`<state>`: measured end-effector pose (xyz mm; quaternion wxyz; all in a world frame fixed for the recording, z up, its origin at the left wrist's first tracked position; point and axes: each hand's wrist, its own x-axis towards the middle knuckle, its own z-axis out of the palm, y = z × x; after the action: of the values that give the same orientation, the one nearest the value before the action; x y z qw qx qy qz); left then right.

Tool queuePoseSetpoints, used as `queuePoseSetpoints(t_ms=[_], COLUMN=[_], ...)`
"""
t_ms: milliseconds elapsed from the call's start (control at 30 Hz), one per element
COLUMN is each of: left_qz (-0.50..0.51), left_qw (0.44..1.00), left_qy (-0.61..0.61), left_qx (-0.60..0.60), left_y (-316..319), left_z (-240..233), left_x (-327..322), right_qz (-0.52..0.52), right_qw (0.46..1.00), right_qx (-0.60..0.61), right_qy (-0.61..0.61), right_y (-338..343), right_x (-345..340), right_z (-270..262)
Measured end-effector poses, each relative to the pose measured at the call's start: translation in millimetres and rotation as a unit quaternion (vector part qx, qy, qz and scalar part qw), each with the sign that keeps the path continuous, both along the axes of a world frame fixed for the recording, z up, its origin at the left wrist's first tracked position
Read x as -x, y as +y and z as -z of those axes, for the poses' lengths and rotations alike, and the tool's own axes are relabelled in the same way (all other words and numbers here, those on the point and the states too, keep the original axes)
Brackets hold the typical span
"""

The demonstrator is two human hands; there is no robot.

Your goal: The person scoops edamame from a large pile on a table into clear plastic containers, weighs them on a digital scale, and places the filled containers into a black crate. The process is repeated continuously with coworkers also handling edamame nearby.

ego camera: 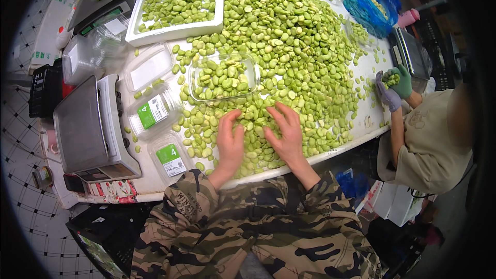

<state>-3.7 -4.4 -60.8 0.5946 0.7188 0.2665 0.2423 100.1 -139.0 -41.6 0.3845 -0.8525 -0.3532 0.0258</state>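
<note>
My left hand (pixel 230 139) and my right hand (pixel 285 133) rest low over loose shelled broad beans (pixel 254 143) at the table's near edge. Both have bent fingers held apart, with beans between the two hands and nothing plainly gripped. Just beyond my fingertips stands a clear plastic tray (pixel 254 75) partly filled with beans. A large heap of broad beans (pixel 286 27) spreads behind and to the right of it. To the left lie a clear tray with a white pad (pixel 151 71) and clear containers with green-and-white labels (pixel 153 111).
A white foam box (pixel 176 33) of beans stands at the back left. Weighing scales (pixel 79 128) and stacked clear trays (pixel 79 60) line the left side. At right, a co-worker's gloved hands (pixel 389 95) hold beans. A blue plastic bag (pixel 358 6) and another scale (pixel 412 52) sit beyond.
</note>
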Motion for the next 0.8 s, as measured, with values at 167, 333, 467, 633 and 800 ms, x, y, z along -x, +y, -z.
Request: queuePoseSetpoints(t_ms=[167,333,467,633,800], left_qz=[-0.012,-0.067,-0.074,-0.054,-0.14], left_qw=[0.999,0.97,0.959,0.972,0.889], left_qy=[0.005,0.02,0.006,-0.022,-0.152], left_qx=[0.041,0.235,0.272,0.229,0.408], left_y=[-15.1,-29.1,-40.6,-36.1,-4.3], left_z=[-7.8,-10.4,-33.2,-57.2,-81.0], left_x=[-7.5,-11.7,-14.1,-22.6,-60.4], right_qz=[0.0,0.053,0.092,0.17,0.127], right_qw=[0.999,0.991,0.964,0.858,0.701], right_qx=[0.034,-0.061,-0.146,-0.291,-0.432], right_qy=[-0.017,0.111,0.203,0.388,0.553], right_y=[4.8,28.1,32.4,43.2,85.2], right_x=[14.4,29.6,44.5,41.7,5.2], right_z=[11.0,5.9,1.5,-13.7,-44.3])
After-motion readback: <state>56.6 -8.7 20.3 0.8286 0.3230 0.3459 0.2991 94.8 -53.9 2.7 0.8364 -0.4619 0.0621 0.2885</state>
